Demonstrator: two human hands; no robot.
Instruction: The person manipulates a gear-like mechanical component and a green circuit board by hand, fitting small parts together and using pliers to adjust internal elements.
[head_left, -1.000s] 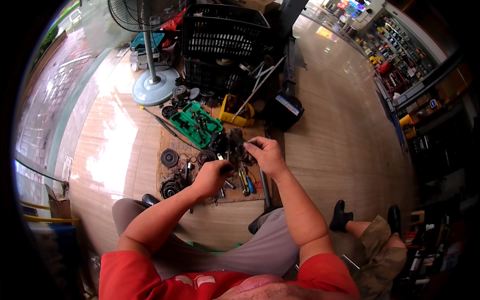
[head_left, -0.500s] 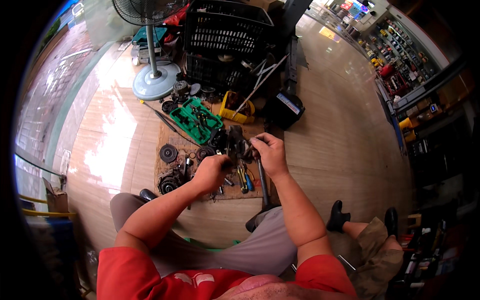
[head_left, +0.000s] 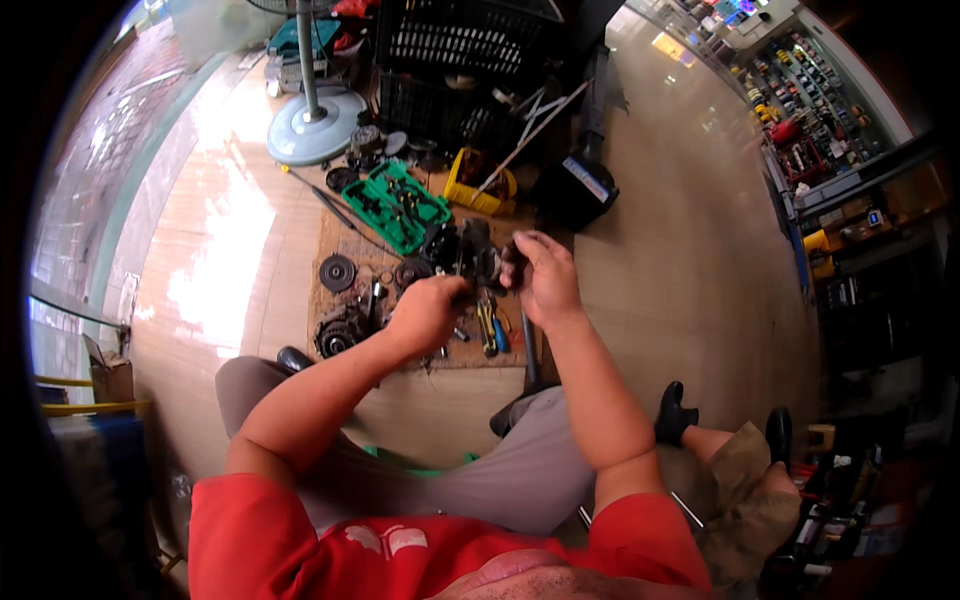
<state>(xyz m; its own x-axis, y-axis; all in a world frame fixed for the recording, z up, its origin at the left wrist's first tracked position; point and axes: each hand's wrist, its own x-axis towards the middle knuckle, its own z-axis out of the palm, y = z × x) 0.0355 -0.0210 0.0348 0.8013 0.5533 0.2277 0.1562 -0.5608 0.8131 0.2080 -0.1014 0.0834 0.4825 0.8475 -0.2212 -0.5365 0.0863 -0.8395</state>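
Observation:
My left hand (head_left: 432, 306) is closed in a fist at the near side of a dark, greasy metal part (head_left: 482, 262); what its fingers hold is hidden. On the part's right side is my right hand (head_left: 550, 282), palm turned inward, its blackened thumb and fingers curled around something dark and small that I cannot make out. Just below the part lie yellow-and-black pliers (head_left: 487, 328) and a blue-handled tool (head_left: 501, 335). A dark bar (head_left: 530, 345) runs toward my shoe. Beyond my left hand are a round ribbed disc (head_left: 337, 272) and an alternator-like unit (head_left: 342, 332).
A green tool case (head_left: 398, 207) and a yellow bin (head_left: 480, 183) sit at the far side of the brown board (head_left: 400, 372). Behind stand black crates (head_left: 450, 45), a fan base (head_left: 317, 125) and a black box (head_left: 575, 195). Another person's leg (head_left: 710, 432) is at right.
The whole view has tilted, so the scene sits higher. My right hand has rolled from a downward pinch to palm inward with its fingers raised. My left fist stays by the part.

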